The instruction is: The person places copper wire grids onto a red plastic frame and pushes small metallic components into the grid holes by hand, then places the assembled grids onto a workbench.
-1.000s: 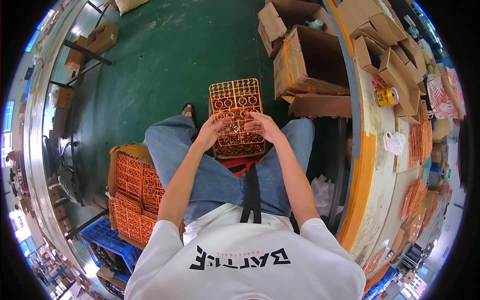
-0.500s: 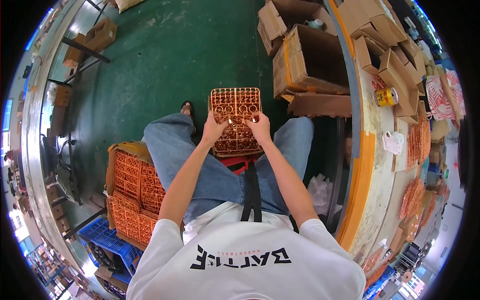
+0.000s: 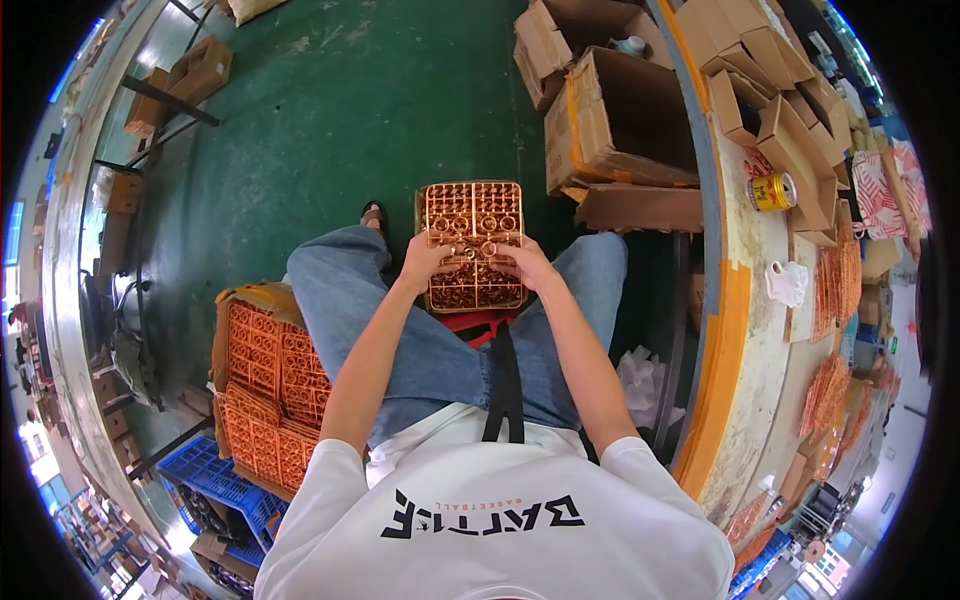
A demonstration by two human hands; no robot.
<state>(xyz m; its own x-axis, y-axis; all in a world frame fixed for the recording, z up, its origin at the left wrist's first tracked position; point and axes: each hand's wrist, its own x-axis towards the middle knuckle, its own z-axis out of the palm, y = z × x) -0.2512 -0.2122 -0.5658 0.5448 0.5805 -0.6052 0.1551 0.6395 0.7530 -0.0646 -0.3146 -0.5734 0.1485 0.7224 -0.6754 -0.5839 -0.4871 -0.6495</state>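
So I've got a copper-coloured plastic frame [image 3: 473, 213] right in front of me, between my knees, sitting over a box [image 3: 421, 208] packed with more of the same shiny stuff. The frame's a flat grid with rows of little rings, and its far end covers the far part of the box.

Left hand [image 3: 426, 262] is on the left edge, fingers bent in and gripping it, thumb side toward the middle. Right hand [image 3: 524, 263] has the right edge the same way, fingers curled onto it. The two hands are near each other but apart, with a couple of rings showing between them. Can't tell what the fingertips are doing underneath, they're hidden.

Below the box there's a bit of something red [image 3: 480, 322] by the jeans [image 3: 430, 350]. Off to the left, just beside the leg, is a worn carton [image 3: 222, 345] full of orange-copper frames [image 3: 268, 350], with a blue crate [image 3: 200, 465] near it.

Over on the right is a long bench [image 3: 722, 380] with orange tape along its edge. It's got a yellow can [image 3: 772, 192], something small and white [image 3: 788, 285] and stacks of copper frames [image 3: 838, 280]. Open cardboard boxes [image 3: 620, 120] stand on the green floor [image 3: 350, 110] beside it.
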